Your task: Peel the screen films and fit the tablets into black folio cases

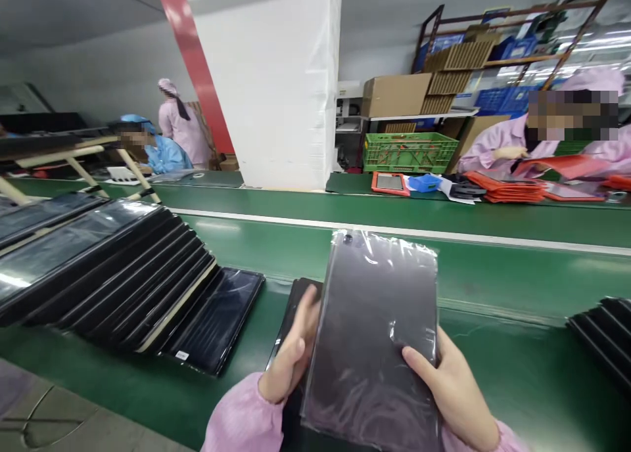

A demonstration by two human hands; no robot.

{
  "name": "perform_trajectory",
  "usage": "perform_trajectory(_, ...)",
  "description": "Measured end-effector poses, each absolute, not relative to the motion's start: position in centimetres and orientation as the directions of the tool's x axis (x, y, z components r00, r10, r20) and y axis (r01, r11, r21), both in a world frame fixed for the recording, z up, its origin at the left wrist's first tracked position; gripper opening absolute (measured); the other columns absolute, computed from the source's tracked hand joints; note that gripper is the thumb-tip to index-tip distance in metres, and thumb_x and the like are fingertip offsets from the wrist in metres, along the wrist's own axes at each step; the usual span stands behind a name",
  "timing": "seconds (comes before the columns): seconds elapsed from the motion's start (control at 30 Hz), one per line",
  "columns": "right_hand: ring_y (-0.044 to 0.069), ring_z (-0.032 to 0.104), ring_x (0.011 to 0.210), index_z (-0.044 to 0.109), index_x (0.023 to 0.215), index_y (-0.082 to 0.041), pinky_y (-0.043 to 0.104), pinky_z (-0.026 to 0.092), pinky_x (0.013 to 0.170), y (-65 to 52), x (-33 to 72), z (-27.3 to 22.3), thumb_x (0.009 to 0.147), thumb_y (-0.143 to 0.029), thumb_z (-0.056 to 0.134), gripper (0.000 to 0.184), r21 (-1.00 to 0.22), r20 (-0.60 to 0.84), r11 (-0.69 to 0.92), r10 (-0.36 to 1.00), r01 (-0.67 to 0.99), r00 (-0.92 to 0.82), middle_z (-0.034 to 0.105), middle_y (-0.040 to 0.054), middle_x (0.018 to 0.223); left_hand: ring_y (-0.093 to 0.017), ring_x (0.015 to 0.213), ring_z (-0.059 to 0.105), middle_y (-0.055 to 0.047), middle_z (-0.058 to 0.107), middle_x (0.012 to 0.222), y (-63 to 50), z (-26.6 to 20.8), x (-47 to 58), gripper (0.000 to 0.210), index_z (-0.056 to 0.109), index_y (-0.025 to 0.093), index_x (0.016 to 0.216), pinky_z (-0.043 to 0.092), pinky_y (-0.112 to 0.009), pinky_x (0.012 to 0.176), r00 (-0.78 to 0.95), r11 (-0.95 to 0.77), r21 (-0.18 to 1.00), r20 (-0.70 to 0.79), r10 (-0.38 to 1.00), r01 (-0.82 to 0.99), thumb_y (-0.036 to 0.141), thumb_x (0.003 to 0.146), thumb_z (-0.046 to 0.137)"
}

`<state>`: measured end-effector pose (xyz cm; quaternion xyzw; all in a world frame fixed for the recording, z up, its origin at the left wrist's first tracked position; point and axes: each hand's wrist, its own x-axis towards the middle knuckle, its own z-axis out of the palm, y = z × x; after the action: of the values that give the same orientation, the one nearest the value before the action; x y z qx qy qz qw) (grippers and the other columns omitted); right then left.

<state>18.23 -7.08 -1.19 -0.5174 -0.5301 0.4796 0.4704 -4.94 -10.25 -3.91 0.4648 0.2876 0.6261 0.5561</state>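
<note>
A flat dark tablet (pixel 377 327) in a clear plastic sleeve is tilted up in front of me, a camera dot near its top left corner. My right hand (pixel 458 386) grips its right edge, thumb on the face and the other fingers hidden behind. Along the left edge, my left hand (pixel 298 347) is upright and slightly blurred, its fingers stretched out; I cannot tell whether it touches the sleeve. Partly covered by that hand is another dark flat piece (pixel 296 301) on the green bench.
Overlapping dark sleeved tablets (pixel 148 274) lean in a row on the left, one lying flat (pixel 221 314). More dark pieces (pixel 604 337) stand at the right edge. Beyond the green bench (pixel 513 366), co-workers sit near red cases (pixel 513 188) and a green crate (pixel 409 151).
</note>
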Motion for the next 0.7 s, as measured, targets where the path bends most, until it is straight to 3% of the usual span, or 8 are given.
perform_trajectory(0.07, 0.030, 0.070, 0.105, 0.061, 0.126, -0.016, 0.039, 0.058, 0.092, -6.4, 17.6, -0.7, 0.071, -0.045, 0.081, 0.066, -0.977, 0.109, 0.123, 0.990, 0.176, -0.086, 0.071, 0.0127, 0.118, -0.036, 0.121, 0.059, -0.014, 0.066, 0.127, -11.2, -5.4, -5.9, 0.073, 0.061, 0.023, 0.129, 0.041, -0.053, 0.106, 0.292, 0.060, 0.858, 0.107, 0.951, -0.511, 0.064, 0.071, 0.073)
perform_trajectory(0.13, 0.029, 0.069, 0.108, 0.057, 0.133, -0.017, 0.038, 0.059, 0.092, -5.7, 16.6, -0.5, 0.074, -0.041, 0.080, 0.068, -0.959, 0.179, 0.209, 0.970, 0.193, -0.163, 0.069, 0.0115, 0.124, -0.036, 0.119, 0.061, -0.013, 0.069, 0.123, -11.9, -6.6, -6.1, 0.069, 0.065, 0.021, 0.122, 0.042, -0.053, 0.106, 0.317, 0.178, 0.837, -0.006, 0.949, -0.518, 0.047, 0.062, 0.087)
perform_trajectory(0.23, 0.026, 0.071, 0.103, 0.063, 0.128, -0.019, 0.037, 0.061, 0.087, -4.8, 15.0, -0.9, 0.080, -0.040, 0.074, 0.053, -0.902, 0.311, 0.329, 0.944, 0.279, -0.108, 0.071, 0.0085, 0.121, -0.035, 0.119, 0.061, -0.013, 0.069, 0.123, -12.1, -7.8, -6.0, 0.062, 0.066, 0.020, 0.117, 0.043, -0.052, 0.106, 0.147, 0.111, 0.850, -0.040, 0.988, -0.514, 0.038, 0.062, 0.087)
perform_trajectory(0.33, 0.023, 0.070, 0.090, 0.076, 0.099, -0.023, 0.036, 0.057, 0.083, -3.9, 14.1, -1.5, 0.086, -0.038, 0.069, 0.021, -0.757, 0.513, 0.438, 0.858, 0.484, 0.027, 0.074, 0.0048, 0.102, -0.033, 0.114, 0.064, -0.013, 0.072, 0.117, -11.7, -8.3, -6.4, 0.057, 0.068, 0.018, 0.115, 0.046, -0.048, 0.103, 0.101, 0.067, 0.873, -0.020, 0.995, -0.482, 0.040, 0.064, 0.085)
perform_trajectory(0.4, 0.021, 0.067, 0.083, 0.075, 0.087, -0.024, 0.036, 0.053, 0.081, -3.5, 13.7, -1.5, 0.087, -0.037, 0.068, 0.015, -0.663, 0.594, 0.462, 0.804, 0.589, 0.038, 0.071, 0.0038, 0.094, -0.033, 0.113, 0.064, -0.012, 0.072, 0.116, -11.5, -8.5, -6.8, 0.054, 0.070, 0.018, 0.114, 0.047, -0.047, 0.102, 0.084, 0.053, 0.886, -0.017, 0.996, -0.461, 0.041, 0.066, 0.083)
perform_trajectory(0.57, 0.021, 0.063, 0.077, 0.070, 0.083, -0.022, 0.036, 0.049, 0.075, -4.1, 11.5, -1.1, 0.089, -0.030, 0.065, 0.010, -0.512, 0.627, 0.534, 0.767, 0.673, -0.132, 0.068, 0.0046, 0.083, -0.032, 0.110, 0.065, -0.013, 0.073, 0.114, -11.4, -9.4, -6.9, 0.054, 0.070, 0.018, 0.112, 0.048, -0.046, 0.100, 0.035, 0.067, 0.890, -0.058, 0.998, -0.451, 0.047, 0.068, 0.081)
perform_trajectory(0.7, 0.016, 0.065, 0.070, 0.071, 0.086, -0.022, 0.026, 0.053, 0.064, -6.4, 8.5, -1.5, 0.090, -0.017, 0.059, 0.014, -0.554, 0.463, 0.712, 0.695, 0.432, -0.550, 0.068, 0.0042, 0.078, -0.031, 0.099, 0.068, -0.012, 0.075, 0.102, -11.6, -10.4, -6.6, 0.047, 0.073, 0.017, 0.101, 0.053, -0.043, 0.093, 0.026, 0.127, 0.894, -0.128, 0.991, -0.431, 0.048, 0.067, 0.082)
